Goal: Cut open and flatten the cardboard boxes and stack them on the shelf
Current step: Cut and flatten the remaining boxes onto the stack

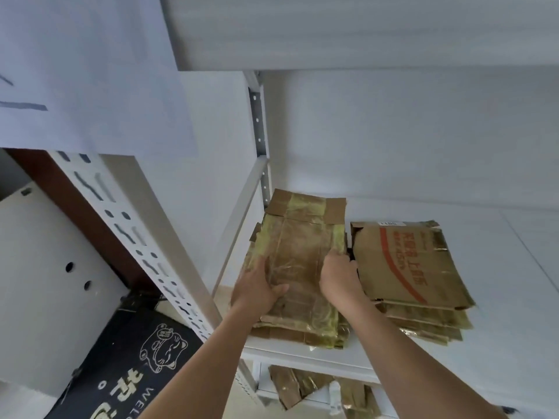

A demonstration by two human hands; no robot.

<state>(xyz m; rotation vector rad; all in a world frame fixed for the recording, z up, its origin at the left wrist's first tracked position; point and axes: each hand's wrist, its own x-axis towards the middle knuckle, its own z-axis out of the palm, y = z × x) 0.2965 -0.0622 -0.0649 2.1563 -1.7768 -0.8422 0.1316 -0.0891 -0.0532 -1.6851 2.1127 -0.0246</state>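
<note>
A white metal shelving unit [453, 252] with slotted uprights [145, 237] stands against a plain white wall [408, 131]. A white cabinet [45, 282] with round holes sits left, above a black doormat [130, 367] printed with a cat. Even daylight.

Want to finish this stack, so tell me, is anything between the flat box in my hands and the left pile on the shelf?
Nothing visible. The flat box already lies on the left pile, with the left hand and right hand gripping its sides. The right pile sits beside it on the shelf, close to the right hand but not blocking.
</note>
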